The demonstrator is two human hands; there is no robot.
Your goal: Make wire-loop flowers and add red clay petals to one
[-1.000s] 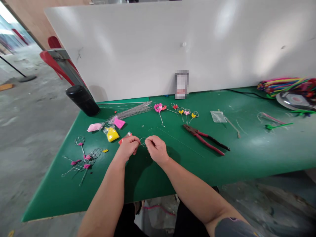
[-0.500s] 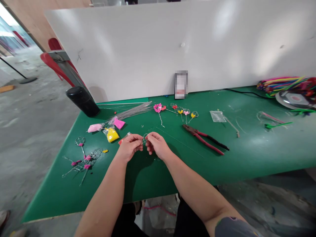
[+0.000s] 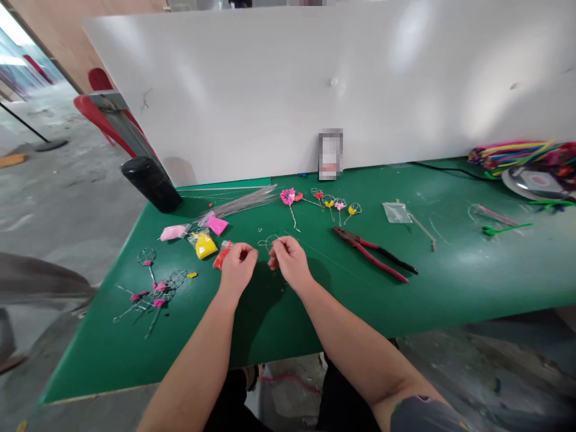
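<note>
Both my hands hover over the middle of the green table (image 3: 279,324). My right hand (image 3: 289,260) pinches a thin wire loop (image 3: 266,243) that sticks out to the left of its fingertips. A small gap separates it from my left hand (image 3: 237,266), whose fingers are curled in a pinch; I cannot make out anything between them. A red packet (image 3: 222,254) lies just left of my left hand.
Red-handled pliers (image 3: 373,253) lie to the right. Straight wires (image 3: 238,204), yellow (image 3: 204,245) and pink packets (image 3: 216,224), small wire flowers (image 3: 335,205), finished wire pieces (image 3: 150,291) and a black cylinder (image 3: 150,183) lie about. A white board (image 3: 315,84) stands behind.
My hands have moved slightly away from me and come apart. The wire loop is now held by my right hand alone. A blurred shape has come in at the left edge.
</note>
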